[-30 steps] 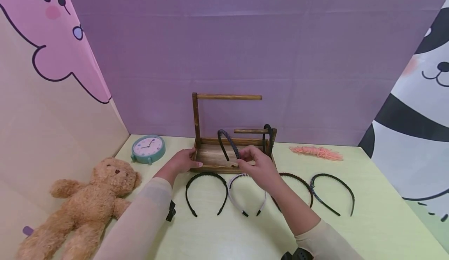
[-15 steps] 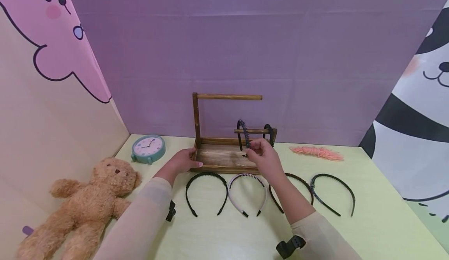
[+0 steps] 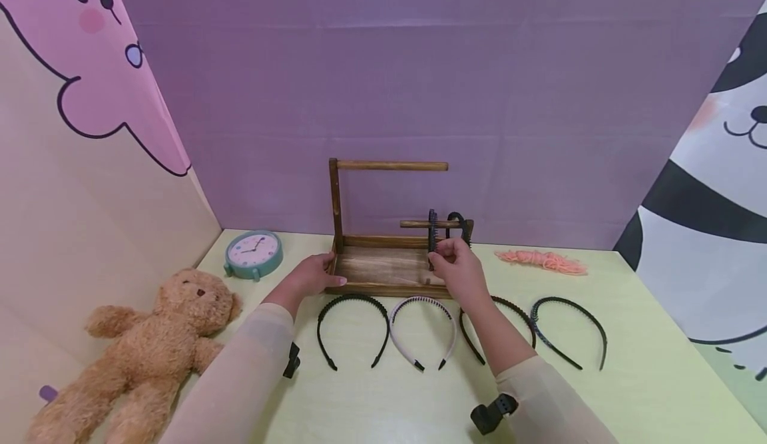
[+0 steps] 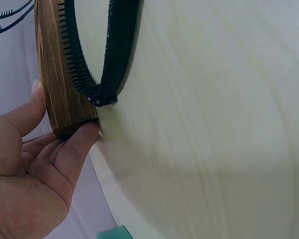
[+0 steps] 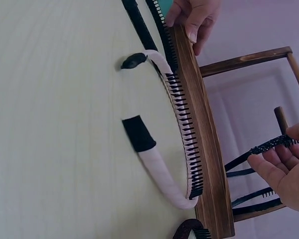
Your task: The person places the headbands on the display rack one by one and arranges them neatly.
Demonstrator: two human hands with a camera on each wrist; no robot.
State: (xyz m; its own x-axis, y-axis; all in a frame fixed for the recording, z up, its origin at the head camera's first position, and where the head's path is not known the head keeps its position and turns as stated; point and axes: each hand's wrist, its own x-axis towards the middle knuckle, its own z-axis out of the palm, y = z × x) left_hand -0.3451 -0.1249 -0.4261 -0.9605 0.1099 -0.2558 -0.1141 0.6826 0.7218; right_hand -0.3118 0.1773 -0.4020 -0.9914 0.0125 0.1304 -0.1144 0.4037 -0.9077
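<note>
My left hand point(image 3: 311, 276) grips the left end of a brown wooden stand point(image 3: 383, 289), thumb on top and fingers under the edge in the left wrist view. My right hand point(image 3: 461, 274) pinches one leg of a dark toothed headband point(image 3: 432, 231). That headband stands upright across the stand's lower bar point(image 3: 413, 224), apparently looped over it. A second black headband point(image 3: 455, 216) hangs on the same bar, to the right, near the post. In the right wrist view, thumb and fingers close on the beaded part of the held headband point(image 5: 271, 145).
In front of the stand lie a black headband point(image 3: 353, 297), a white headband point(image 3: 403, 347), a dark brown headband point(image 3: 516, 311) and a dark bluish headband point(image 3: 593, 321). A teal clock point(image 3: 254, 251) and teddy bear point(image 3: 168, 344) are left, pink yarn point(image 3: 542, 261) right. An upper bar point(image 3: 389, 165) overhangs the stand.
My right hand has carried the headband rightward from in front of the lower bar onto it, toward the hanging one. The headband has turned edge-on. My left hand stays on the stand.
</note>
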